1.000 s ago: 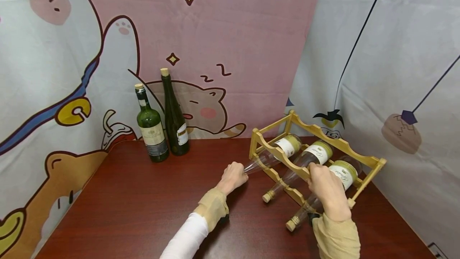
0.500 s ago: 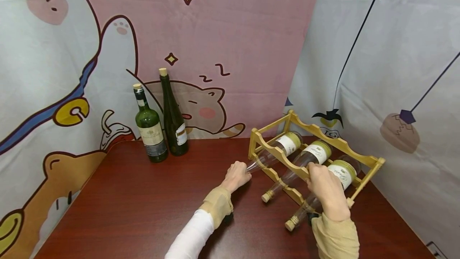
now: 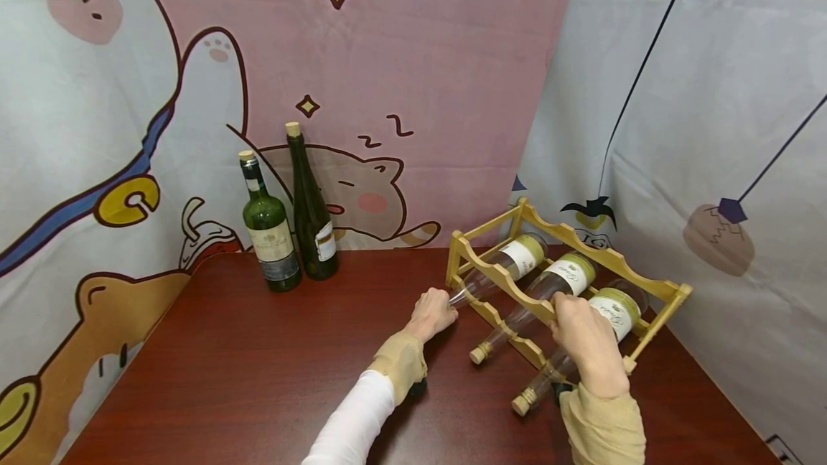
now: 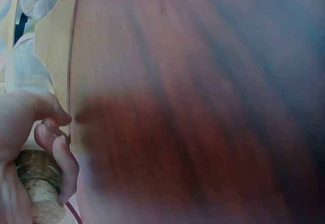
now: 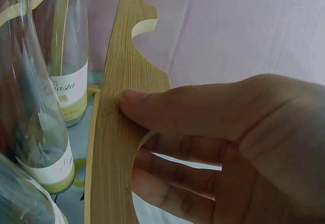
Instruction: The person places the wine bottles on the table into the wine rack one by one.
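My left hand (image 3: pixel 433 314) grips the corked neck of a clear glass bottle (image 3: pixel 520 255) that lies in the leftmost place of a wooden wine rack (image 3: pixel 481 264). In the left wrist view the fingers curl round the neck, and its cork (image 4: pixel 46 203) sticks out below them. My right hand (image 3: pixel 584 339) pinches the front upper rail of the rack, thumb on one face and fingers behind, as the right wrist view shows. Two more clear bottles lie on the lower level: a middle bottle (image 3: pixel 568 275) and a right bottle (image 3: pixel 614 311), corks toward me.
A green wine bottle (image 3: pixel 271 235) and a taller dark bottle (image 3: pixel 313 217) stand upright at the back left of the red-brown table (image 3: pixel 258 364). Behind the table hangs a printed cloth (image 3: pixel 452 92) with cartoon animals. The rack stands near the table's right edge.
My left hand has moved a little right and toward the rack, and the bottle it grips has slid deeper into its place. The right hand has kept its hold on the rail.
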{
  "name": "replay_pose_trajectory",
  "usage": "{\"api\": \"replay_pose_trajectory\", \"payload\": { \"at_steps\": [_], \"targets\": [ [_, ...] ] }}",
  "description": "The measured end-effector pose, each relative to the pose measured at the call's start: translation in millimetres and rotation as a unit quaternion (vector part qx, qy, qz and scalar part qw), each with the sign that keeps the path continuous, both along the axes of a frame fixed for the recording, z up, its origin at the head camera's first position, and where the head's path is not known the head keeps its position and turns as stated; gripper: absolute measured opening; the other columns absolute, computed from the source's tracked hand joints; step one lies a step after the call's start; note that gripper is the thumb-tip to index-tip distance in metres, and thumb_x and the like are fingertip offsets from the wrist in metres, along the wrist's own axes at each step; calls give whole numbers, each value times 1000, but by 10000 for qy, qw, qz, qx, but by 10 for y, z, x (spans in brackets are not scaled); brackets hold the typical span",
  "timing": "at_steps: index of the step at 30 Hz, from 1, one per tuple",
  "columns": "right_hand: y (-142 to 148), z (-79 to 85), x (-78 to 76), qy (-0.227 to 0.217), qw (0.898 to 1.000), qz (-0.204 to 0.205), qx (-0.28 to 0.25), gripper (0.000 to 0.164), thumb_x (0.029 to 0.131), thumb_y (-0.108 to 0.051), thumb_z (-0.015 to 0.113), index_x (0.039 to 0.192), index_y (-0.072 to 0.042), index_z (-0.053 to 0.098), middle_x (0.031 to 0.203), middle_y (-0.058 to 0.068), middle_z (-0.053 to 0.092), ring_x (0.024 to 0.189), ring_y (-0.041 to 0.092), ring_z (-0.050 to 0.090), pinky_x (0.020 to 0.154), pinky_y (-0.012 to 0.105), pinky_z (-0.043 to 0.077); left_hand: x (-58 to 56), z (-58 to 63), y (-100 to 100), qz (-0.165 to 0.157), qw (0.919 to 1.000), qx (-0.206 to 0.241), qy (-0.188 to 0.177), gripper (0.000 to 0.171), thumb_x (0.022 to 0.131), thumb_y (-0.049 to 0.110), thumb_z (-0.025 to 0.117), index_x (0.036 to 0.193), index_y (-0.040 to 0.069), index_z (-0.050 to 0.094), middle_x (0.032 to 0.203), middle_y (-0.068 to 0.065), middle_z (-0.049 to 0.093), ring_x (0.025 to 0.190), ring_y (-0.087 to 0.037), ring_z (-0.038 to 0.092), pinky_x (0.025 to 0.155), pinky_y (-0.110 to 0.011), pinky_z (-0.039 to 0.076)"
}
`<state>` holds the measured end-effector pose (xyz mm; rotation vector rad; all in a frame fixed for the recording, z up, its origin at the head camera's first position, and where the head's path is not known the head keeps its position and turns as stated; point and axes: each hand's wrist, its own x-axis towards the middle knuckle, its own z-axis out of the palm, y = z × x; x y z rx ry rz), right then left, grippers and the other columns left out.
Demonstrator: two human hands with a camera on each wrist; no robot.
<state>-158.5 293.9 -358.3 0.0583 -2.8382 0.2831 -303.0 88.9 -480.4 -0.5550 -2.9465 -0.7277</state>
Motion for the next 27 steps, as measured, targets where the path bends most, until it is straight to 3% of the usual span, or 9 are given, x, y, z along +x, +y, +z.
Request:
{"api": "replay_pose_trajectory", "payload": {
  "at_steps": [14, 27],
  "targets": [
    [-4, -2, -1, -34, 10000, -33, 20, 15, 73, 1, 68, 76, -1, 54, 69, 14, 60, 62, 32, 60, 50, 44, 42, -23, 31, 105, 85, 9999, -126, 27, 24, 76, 12, 64, 54, 8, 55, 65, -8, 62, 59, -21, 59, 53, -35, 47],
    [-10, 4, 3, -52, 10000, -38, 7, 14, 74, 1, 68, 77, 0, 54, 69, 13, 60, 61, 31, 60, 49, 44, 42, -40, 42, 185, 154, 9996, -190, -131, 26, 77, 12, 62, 53, 9, 53, 66, -8, 62, 60, -19, 56, 55, -36, 48]
  ]
}}
